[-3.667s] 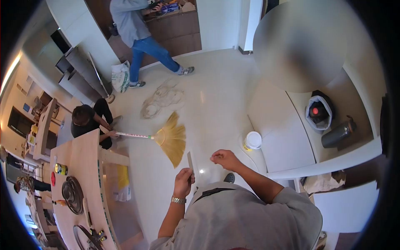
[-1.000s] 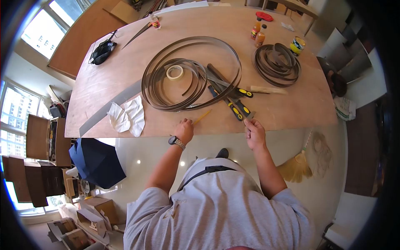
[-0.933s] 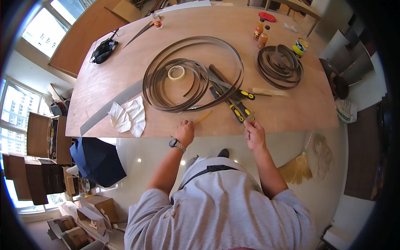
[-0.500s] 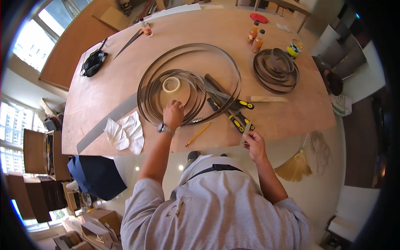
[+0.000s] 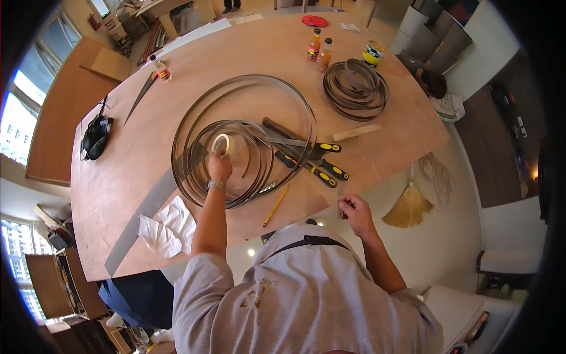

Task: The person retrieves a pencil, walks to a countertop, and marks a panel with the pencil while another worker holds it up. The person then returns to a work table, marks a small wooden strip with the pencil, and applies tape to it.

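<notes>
My left hand point(image 5: 220, 167) grips the edge of a roll of pale tape point(image 5: 229, 146), inside the large coil of brown edging strip point(image 5: 182, 137). In my right hand point(image 5: 355, 212), near the table's front edge, is a small thin flat piece point(image 5: 340, 207). Between my hands a yellow pencil point(image 5: 276, 206) lies on the wooden table point(image 5: 247, 227). Several tools with black and yellow handles point(image 5: 323, 176) lie crossed to the right of the coil. Crumpled white paper point(image 5: 169, 227) rests left of my left forearm.
A second coil point(image 5: 355, 94), two orange bottles point(image 5: 323, 55), a yellow can point(image 5: 372, 53) and a wooden stick point(image 5: 357, 133) are on the table's right side. A handsaw point(image 5: 140, 99) and black bag point(image 5: 96, 137) lie left. A broom point(image 5: 408, 206) is on the floor.
My left hand has moved from beside the pencil, forward over the coil, and taken hold of the tape roll. My right hand keeps the thin piece. The view has shifted.
</notes>
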Motion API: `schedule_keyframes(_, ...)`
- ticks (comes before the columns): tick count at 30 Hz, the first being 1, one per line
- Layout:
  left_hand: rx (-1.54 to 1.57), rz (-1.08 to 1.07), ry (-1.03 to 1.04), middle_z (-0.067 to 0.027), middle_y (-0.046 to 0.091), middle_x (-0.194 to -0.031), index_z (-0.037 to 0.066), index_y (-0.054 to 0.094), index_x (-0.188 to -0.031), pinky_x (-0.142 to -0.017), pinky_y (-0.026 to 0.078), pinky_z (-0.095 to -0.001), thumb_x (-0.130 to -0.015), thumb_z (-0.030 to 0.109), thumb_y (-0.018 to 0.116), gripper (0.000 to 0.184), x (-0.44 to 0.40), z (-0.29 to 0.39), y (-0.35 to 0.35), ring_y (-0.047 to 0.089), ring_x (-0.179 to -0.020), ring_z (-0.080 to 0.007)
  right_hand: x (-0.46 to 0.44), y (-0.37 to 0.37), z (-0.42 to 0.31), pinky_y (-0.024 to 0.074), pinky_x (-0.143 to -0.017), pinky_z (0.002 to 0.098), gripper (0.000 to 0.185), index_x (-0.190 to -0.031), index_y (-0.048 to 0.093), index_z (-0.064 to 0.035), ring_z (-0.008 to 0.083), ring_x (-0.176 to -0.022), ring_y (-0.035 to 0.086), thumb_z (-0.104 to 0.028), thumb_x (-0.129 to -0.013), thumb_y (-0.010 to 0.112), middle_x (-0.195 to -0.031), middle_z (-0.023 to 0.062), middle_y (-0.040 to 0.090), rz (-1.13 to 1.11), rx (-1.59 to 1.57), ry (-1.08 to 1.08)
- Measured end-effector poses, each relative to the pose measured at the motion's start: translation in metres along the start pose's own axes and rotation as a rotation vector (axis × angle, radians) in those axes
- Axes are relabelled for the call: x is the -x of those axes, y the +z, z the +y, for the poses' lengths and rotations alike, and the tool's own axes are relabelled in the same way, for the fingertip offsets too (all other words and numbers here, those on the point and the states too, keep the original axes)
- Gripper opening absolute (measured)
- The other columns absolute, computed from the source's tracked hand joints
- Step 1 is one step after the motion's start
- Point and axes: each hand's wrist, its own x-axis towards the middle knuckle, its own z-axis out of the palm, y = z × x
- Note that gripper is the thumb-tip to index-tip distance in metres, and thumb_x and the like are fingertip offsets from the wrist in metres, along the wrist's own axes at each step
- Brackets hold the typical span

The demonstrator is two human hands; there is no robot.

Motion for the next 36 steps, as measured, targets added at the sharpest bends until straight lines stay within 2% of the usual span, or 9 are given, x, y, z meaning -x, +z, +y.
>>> schedule_keyframes(1, 0.163, -0.011, -0.068, -0.0189, 0.066, -0.092, 0.001, 0.066, -0.102, -0.073, 0.053, -0.0405, -0.086, 0.012, 0.060, 0.020, 0.001, 0.002, 0.001, 0.067, -0.082, -0.0321, -0.002, 0.004, -0.006, 0.0464, -0.057, 0.0259, 0.013, -0.101, 0.064, -0.0009, 0.0100, -0.064, 0.054, -0.007, -0.091, 0.060, -0.078, 0.0026, 0.057, 0.003, 0.038, -0.022)
schedule_keyframes(2, 0.506, -0.112, -0.252, -0.0110, 0.065, -0.075, -0.002, 0.065, -0.101, -0.065, 0.051, -0.0301, -0.088, 0.017, 0.063, 0.023, 0.022, 0.041, -0.020, 0.064, -0.070, -0.0184, -0.004, 0.007, -0.010, 0.0464, -0.058, 0.0261, 0.013, -0.100, 0.065, -0.0002, 0.0101, -0.065, 0.054, -0.007, -0.091, 0.059, -0.078, 0.0027, 0.057, 0.006, 0.076, -0.040)
schedule_keyframes(5, 0.953, -0.313, -0.267, -0.0049, 0.063, -0.073, -0.003, 0.065, -0.100, -0.060, 0.046, -0.0241, -0.090, 0.016, 0.062, 0.022, 0.068, 0.088, -0.048, 0.057, -0.064, -0.0090, -0.019, 0.026, -0.021, 0.0467, -0.061, 0.0273, 0.012, -0.097, 0.066, 0.0005, 0.0135, -0.069, 0.057, -0.005, -0.089, 0.059, -0.081, 0.0053, 0.058, 0.006, 0.226, -0.294)
schedule_keyframes(11, 0.516, -0.457, -0.018, -0.0014, 0.063, -0.074, -0.004, 0.066, -0.098, -0.057, 0.044, -0.0258, -0.091, 0.017, 0.063, 0.023, 0.130, 0.139, -0.081, 0.054, -0.062, -0.0085, -0.033, 0.086, -0.081, 0.0492, -0.067, 0.0347, 0.010, -0.092, 0.066, -0.0036, 0.0268, -0.076, 0.061, -0.007, -0.084, 0.063, -0.089, 0.0096, 0.060, -0.032, 0.614, -0.807)
schedule_keyframes(15, 0.253, -0.368, 0.116, -0.0153, 0.066, -0.073, -0.001, 0.067, -0.100, -0.059, 0.046, -0.0335, -0.086, 0.021, 0.067, 0.027, 0.155, 0.154, -0.090, 0.060, -0.060, -0.0218, -0.029, 0.115, -0.107, 0.0504, -0.070, 0.0373, 0.010, -0.089, 0.067, -0.0071, 0.0263, -0.082, 0.062, -0.014, -0.081, 0.067, -0.089, 0.0061, 0.061, -0.119, 0.756, -1.028)
schedule_keyframes(16, 0.189, -0.371, 0.088, -0.0215, 0.065, -0.078, 0.001, 0.067, -0.100, -0.061, 0.048, -0.0379, -0.082, 0.022, 0.068, 0.028, 0.160, 0.160, -0.094, 0.063, -0.065, -0.0313, -0.028, 0.118, -0.107, 0.0501, -0.070, 0.0378, 0.011, -0.089, 0.067, -0.0079, 0.0256, -0.082, 0.062, -0.016, -0.081, 0.067, -0.089, 0.0054, 0.061, -0.154, 0.794, -1.035)
schedule_keyframes(19, 0.108, -0.264, 0.198, -0.0201, 0.066, -0.080, 0.003, 0.068, -0.097, -0.062, 0.050, -0.0412, -0.082, 0.022, 0.068, 0.024, 0.171, 0.165, -0.097, 0.065, -0.069, -0.0353, -0.027, 0.125, -0.103, 0.0492, -0.070, 0.0392, 0.014, -0.089, 0.068, -0.0099, 0.0243, -0.083, 0.062, -0.021, -0.081, 0.068, -0.089, 0.0039, 0.061, -0.247, 0.882, -1.035)
schedule_keyframes(31, -0.015, -0.144, 0.377, -0.0149, 0.065, -0.084, 0.005, 0.062, -0.090, -0.065, 0.051, -0.0464, -0.084, 0.017, 0.061, 0.013, 0.201, 0.172, -0.093, 0.063, -0.075, -0.0372, -0.019, 0.125, -0.094, 0.0485, -0.067, 0.0399, 0.012, -0.085, 0.069, -0.0072, 0.0277, -0.077, 0.062, -0.018, -0.079, 0.070, -0.086, 0.0060, 0.062, -0.350, 0.816, -1.026)
schedule_keyframes(36, 0.011, -0.147, 0.411, -0.0198, 0.063, -0.080, 0.006, 0.059, -0.085, -0.058, 0.048, -0.0485, -0.087, 0.017, 0.059, 0.012, 0.206, 0.171, -0.087, 0.061, -0.070, -0.0397, -0.018, 0.122, -0.085, 0.0478, -0.065, 0.0401, 0.010, -0.083, 0.068, -0.0092, 0.0258, -0.074, 0.062, -0.018, -0.078, 0.069, -0.083, 0.0036, 0.061, -0.313, 0.766, -1.070)
